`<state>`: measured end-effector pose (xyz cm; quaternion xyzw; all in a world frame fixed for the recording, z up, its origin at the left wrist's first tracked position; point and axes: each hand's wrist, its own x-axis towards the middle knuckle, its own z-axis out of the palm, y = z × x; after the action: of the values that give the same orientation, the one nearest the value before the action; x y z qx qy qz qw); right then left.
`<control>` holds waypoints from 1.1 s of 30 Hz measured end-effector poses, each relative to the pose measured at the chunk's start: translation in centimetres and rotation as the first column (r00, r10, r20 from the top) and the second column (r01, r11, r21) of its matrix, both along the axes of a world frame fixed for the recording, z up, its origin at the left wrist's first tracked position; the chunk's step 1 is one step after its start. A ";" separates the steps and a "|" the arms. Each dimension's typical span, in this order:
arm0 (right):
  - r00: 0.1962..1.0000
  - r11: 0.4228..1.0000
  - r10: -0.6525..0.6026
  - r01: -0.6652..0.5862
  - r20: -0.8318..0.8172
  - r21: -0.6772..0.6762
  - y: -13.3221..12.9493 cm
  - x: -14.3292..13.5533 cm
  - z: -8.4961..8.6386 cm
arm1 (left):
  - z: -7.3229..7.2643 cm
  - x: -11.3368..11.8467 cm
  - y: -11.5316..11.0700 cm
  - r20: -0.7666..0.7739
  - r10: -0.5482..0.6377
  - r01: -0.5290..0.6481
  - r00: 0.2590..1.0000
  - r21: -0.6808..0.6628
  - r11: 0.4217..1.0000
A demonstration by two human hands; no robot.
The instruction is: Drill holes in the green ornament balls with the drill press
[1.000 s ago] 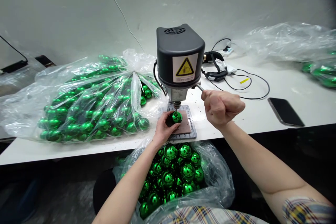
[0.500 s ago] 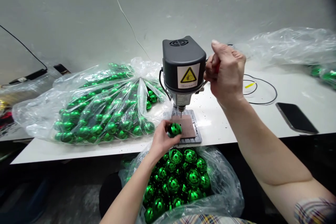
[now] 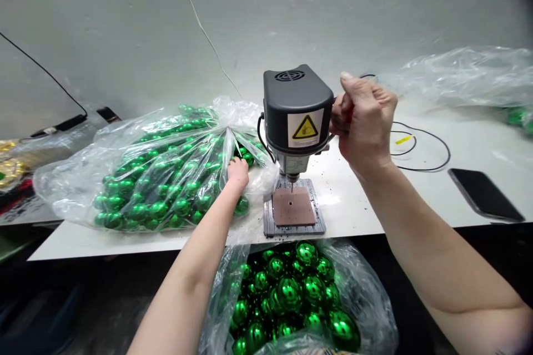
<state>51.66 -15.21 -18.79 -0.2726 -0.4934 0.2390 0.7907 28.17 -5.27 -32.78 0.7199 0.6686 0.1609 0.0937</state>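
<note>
My right hand is closed around the red-knobbed lever on the right side of a small dark-grey bench drill press. Below its chuck, the drill bit stands over a brown board with a hole, on the machine's grey base. My left hand is at the mouth of a big clear plastic bag of shiny green ball ornaments. Its fingers look curled by the green balls there, with their tips hidden, so what they hold cannot be made out.
An open plastic bag of green balls sits below the table's front edge. On the white table lie a phone and a looped black cable. Another plastic bag lies at the back right.
My left hand has moved from the board, where it held a green ball, left to the big bag's mouth. That ball is gone from the board. My right hand stays on the lever.
</note>
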 end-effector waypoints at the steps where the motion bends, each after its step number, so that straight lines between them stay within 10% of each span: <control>1: 1.000 1.000 0.001 -0.001 -0.010 -0.003 -0.1 -0.1 0.1 | 0.0 -0.3 -0.1 0.002 0.002 -0.002 1.000 0.009 1.000; 5: 0.997 1.000 -0.021 0.020 -0.079 -0.018 -0.5 -0.6 0.5 | 1.1 -1.3 -2.5 0.477 -0.075 0.066 0.876 0.037 0.997; 9: 0.999 1.000 -0.016 0.015 -0.038 -0.009 -0.8 -0.8 0.8 | 2.1 -1.0 -7.3 0.955 0.165 0.327 0.247 -0.242 0.913; 12: 0.998 1.000 -0.010 0.008 -0.065 -0.030 -0.8 -0.8 0.9 | 1.8 -0.2 -10.4 0.947 0.317 0.449 0.047 -0.303 0.841; 21: 0.995 0.998 -0.038 0.034 -0.090 -0.045 -0.9 -1.0 1.3 | -1.8 2.4 -11.8 0.935 0.177 0.236 0.306 -0.255 0.938; 33: 0.998 0.995 -0.058 0.056 -0.016 -0.085 -1.1 -0.7 1.2 | -3.7 3.7 -11.9 0.824 -0.108 0.369 0.555 -0.128 0.920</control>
<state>50.92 -16.35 -17.60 -0.3174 -0.4674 0.2395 0.7896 31.86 -17.21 -36.51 0.6319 0.4638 0.3550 0.5094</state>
